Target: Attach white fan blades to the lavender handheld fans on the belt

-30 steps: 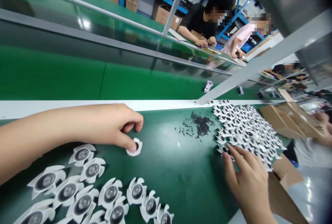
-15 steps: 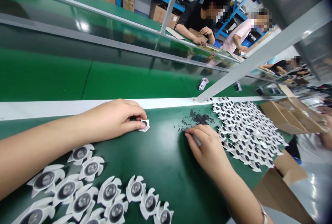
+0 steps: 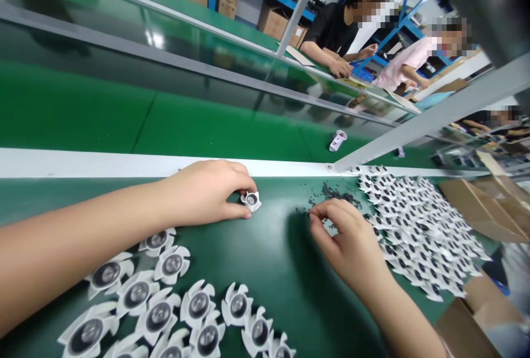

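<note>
On the green belt, the left hand is bent closed, its fingertips and thumb gripping a small white pinwheel-shaped piece with a round, silvery centre. Just below that hand lies a loose cluster of matching larger white pinwheel pieces, their curved, pointed vanes overlapping in places and their dark-ringed centres glossy.

To the right, the right hand has its thumb and forefinger pinched together at the edge of a scatter of tiny black granules; anything between the fingertips is too small to tell. Just beyond that hand spreads a dense, overlapping mass of white pinwheel pieces.

Farther right of the right hand stands an open brown cardboard box, its flaps spread; its contents cannot be made out. Below it, near the right hand's wrist side, is another brown cardboard box, only partly in view.
</note>
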### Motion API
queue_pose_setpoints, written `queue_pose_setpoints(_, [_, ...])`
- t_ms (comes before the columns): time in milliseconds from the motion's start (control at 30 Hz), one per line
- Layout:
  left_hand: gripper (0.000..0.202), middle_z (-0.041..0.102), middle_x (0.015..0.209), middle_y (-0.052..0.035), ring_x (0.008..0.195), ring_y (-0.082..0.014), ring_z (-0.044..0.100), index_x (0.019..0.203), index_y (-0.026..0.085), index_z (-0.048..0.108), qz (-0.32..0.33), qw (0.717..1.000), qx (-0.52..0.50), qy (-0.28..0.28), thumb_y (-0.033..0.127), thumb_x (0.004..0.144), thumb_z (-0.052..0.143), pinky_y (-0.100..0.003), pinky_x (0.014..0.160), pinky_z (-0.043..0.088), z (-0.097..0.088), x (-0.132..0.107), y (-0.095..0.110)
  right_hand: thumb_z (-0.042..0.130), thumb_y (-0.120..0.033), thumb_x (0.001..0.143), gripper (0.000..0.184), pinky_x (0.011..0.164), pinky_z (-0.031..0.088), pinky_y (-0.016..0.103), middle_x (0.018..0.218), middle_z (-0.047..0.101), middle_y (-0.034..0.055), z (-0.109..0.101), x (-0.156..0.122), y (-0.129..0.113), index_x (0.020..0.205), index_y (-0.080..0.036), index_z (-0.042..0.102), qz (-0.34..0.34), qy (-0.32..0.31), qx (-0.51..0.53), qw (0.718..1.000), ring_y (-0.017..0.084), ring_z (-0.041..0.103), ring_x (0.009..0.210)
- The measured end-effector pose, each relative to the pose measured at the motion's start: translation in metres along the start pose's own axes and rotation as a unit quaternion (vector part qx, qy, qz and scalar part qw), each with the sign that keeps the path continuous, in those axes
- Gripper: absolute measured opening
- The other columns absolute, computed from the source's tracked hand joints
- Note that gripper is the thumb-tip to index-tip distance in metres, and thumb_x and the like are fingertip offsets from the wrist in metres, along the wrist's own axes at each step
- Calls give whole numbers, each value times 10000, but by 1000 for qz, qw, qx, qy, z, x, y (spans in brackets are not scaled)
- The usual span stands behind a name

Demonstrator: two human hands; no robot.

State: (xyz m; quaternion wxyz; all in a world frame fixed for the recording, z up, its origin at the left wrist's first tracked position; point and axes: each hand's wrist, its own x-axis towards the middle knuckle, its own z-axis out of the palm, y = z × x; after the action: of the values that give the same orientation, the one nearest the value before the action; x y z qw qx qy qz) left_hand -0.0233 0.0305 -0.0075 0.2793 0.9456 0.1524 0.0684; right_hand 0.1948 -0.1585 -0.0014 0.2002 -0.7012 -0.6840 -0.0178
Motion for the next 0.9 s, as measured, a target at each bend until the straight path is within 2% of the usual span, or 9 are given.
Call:
queue_pose_setpoints(100, [216,672,1009,45,935,-173,616,1020,305,711,6,1000,-8,-2,383,819,697,-255,749,425,1,1,-2,586,-88,854,104,732,457,299,789,631,18,8,22,-27,813,-179,616,-14,-1,109,994,162,567,775])
queue_pose_setpoints(200, [212,670,992,34,933,-177,615,1020,293,712,11,1000,-7,-4,368,823,693,-255,752,429,2,2,-2,614,-96,836,92,732,447,319,776,645,17,22,45,-47,789,-172,634,-61,-25,117,991,170,560,758])
queue_pose_setpoints(367, [164,664,953,32,923,-178,620,955,260,707,11,1000,3,0,320,802,709,-259,728,425,1,2,-1,614,-117,853,92,747,434,336,791,663,34,38,61,-49,780,-158,653,-108,-35,94,989,182,563,767])
queue_pose_setpoints(467, [123,658,914,32,893,-179,623,874,237,686,13,1000,1,0,313,786,726,-260,699,420,1,2,0,616,-159,879,90,762,415,349,817,670,44,36,63,-48,808,-159,672,-145,-38,40,988,198,561,800])
queue_pose_setpoints(600, [131,663,902,22,891,-196,627,841,227,679,5,1000,0,-1,317,772,743,-273,690,424,0,3,1,525,-218,958,230,724,384,365,794,644,67,25,69,-52,795,-157,675,-217,-82,-59,971,218,530,801])
queue_pose_setpoints(800, [144,691,959,11,929,-215,635,912,238,717,-1,1000,-11,-4,303,786,736,-290,716,435,-3,3,3,470,-101,938,267,639,349,368,766,605,75,17,60,-63,777,-133,681,-299,-113,-137,937,223,507,751])
queue_pose_setpoints(900, [201,701,999,20,954,-216,638,984,269,726,3,1000,-14,-5,328,792,735,-292,741,438,-3,3,2,460,-84,933,251,624,361,370,787,623,81,15,48,-62,875,-110,703,-299,-113,-148,936,223,519,734])
